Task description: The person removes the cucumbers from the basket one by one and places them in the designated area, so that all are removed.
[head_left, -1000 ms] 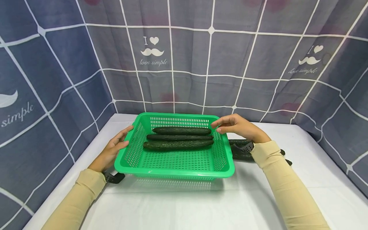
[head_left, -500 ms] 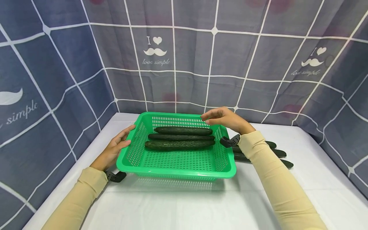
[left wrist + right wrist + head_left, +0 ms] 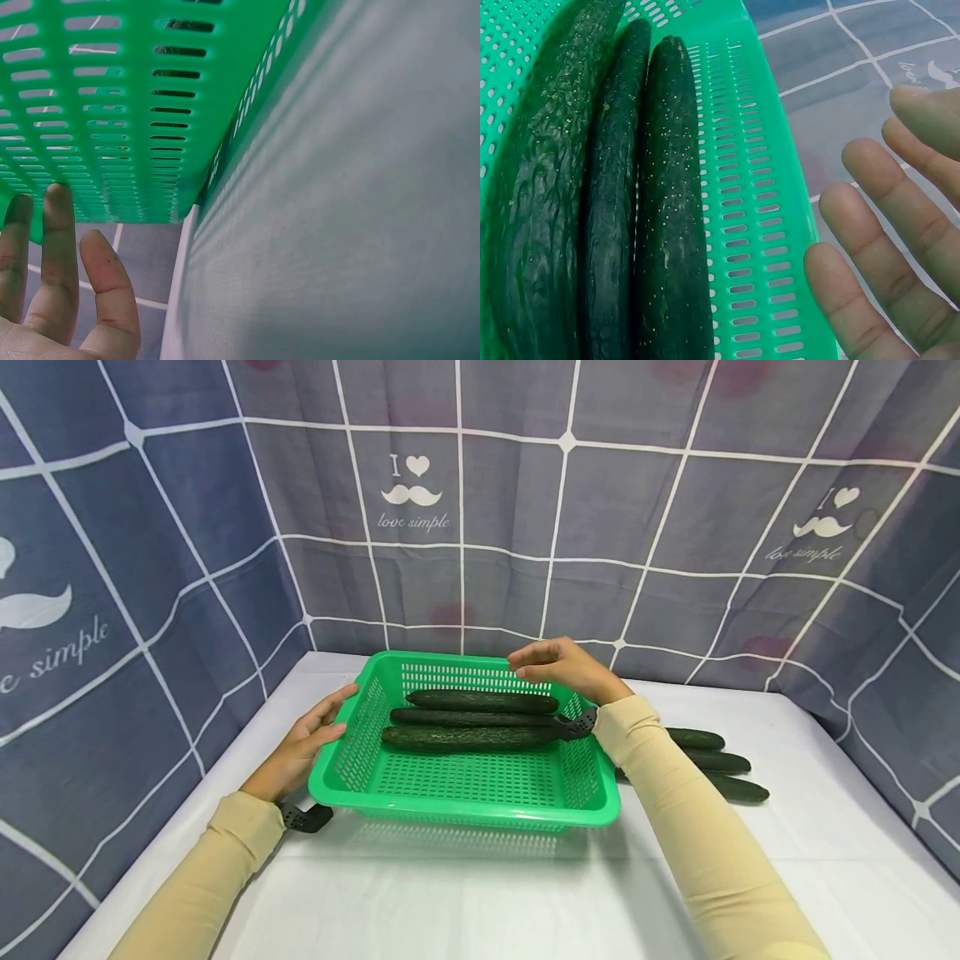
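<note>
A green plastic basket [image 3: 465,810] with slotted walls stands on the white-covered table. Three dark green cucumbers lie side by side in its far half: a far one [image 3: 480,701], a middle one [image 3: 465,718] and a near one [image 3: 461,740]. My left hand [image 3: 300,743] rests with its fingers at the left rim; in the left wrist view several fingertips [image 3: 56,199] meet the slotted outer wall. My right hand [image 3: 566,668], fingers loosely bent and holding nothing, is at the far rim towards the right corner. Its wrist strap [image 3: 576,725] overlaps the cucumbers' right ends in the head view.
Three more cucumbers [image 3: 738,789] lie on the table [image 3: 420,902] right of the basket, partly hidden by my right sleeve [image 3: 690,827]. A grey checked curtain [image 3: 510,585] hangs behind the table and along both sides.
My right hand has moved left from the basket's right rim to its far rim, uncovering more of the loose cucumbers. The left hand stays at the left rim. The view has shifted slightly.
</note>
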`<action>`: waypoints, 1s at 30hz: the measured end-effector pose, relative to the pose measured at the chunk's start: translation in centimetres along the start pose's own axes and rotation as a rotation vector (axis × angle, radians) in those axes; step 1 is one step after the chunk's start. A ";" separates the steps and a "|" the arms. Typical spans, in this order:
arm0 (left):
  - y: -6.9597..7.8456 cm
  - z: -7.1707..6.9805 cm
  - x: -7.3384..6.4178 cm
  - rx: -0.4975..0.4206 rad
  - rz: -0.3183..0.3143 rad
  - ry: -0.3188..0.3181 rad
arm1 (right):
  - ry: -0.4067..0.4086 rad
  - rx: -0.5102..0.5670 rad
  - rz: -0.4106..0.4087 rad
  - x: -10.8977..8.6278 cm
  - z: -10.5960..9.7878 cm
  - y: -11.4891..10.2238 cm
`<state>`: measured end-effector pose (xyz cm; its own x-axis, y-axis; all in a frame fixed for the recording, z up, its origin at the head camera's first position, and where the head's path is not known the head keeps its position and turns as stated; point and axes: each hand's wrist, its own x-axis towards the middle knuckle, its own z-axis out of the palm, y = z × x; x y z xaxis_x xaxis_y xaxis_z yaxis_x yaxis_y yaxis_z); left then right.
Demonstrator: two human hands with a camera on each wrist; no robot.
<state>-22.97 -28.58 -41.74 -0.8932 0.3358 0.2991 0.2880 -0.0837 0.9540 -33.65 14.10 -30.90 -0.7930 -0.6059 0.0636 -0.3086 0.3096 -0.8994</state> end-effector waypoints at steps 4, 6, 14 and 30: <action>-0.1 0.0 0.0 -0.013 0.014 -0.004 | 0.005 0.019 0.009 0.7 0.3 0.5; -0.1 0.0 0.1 -0.021 0.019 -0.007 | 0.008 0.022 0.020 1.0 0.4 0.6; -0.2 -0.1 0.1 -0.002 0.020 -0.010 | 0.024 0.013 0.066 1.9 1.0 0.7; 0.0 -0.2 0.1 -0.003 0.000 -0.010 | 0.056 -0.007 0.039 3.5 2.9 1.7</action>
<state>-23.13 -28.71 -41.70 -0.8896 0.3452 0.2991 0.2871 -0.0867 0.9540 -35.39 10.37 -33.52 -0.8327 -0.5512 0.0532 -0.2805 0.3371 -0.8987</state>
